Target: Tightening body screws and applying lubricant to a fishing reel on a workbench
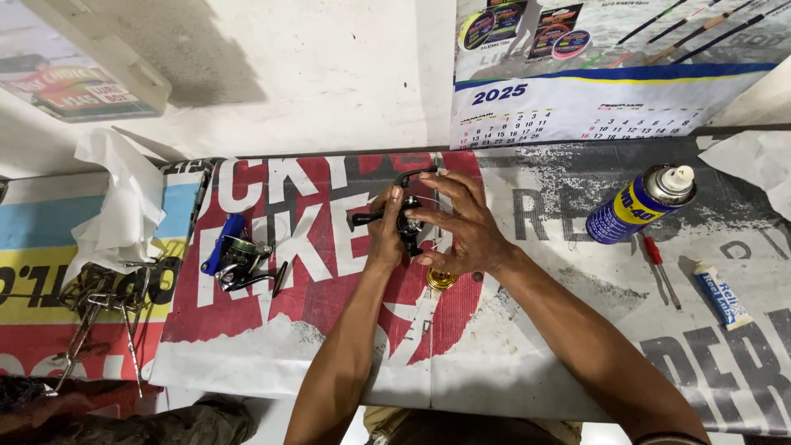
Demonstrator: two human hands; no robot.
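Both of my forearms reach up from the lower edge of the view and meet over the middle of the surface (pixel 527 346), which is covered with printed banner sheets in red, white, grey, blue and yellow.

Far left, a crumpled white paper (pixel 115 198) lies by a tangle of metal tools (pixel 99 305). Right of that, a second fishing reel (pixel 239 259) with a blue part rests on the red banner, well apart from my hands.

My left hand (pixel 386 235) is closed around the black fishing reel (pixel 404 221); its fingers (pixel 394 202) wrap the near side of the body, and the reel's knob sticks out to their left. My right hand (pixel 461 227) comes over it from the right, fingers (pixel 432 213) half curled and spread, tips pinching the reel's body and upper part. So the reel sits between both sets of fingers, lifted just above the red print. A small brass-coloured part (pixel 441 280) lies on the surface just under my right palm.

Further right stand a blue and yellow spray can (pixel 638 206) on its side, a red-handled screwdriver (pixel 662 268) and a small white and blue tube (pixel 721 297).

Behind, a worn white wall (pixel 313 74) carries a calendar poster (pixel 593 82).
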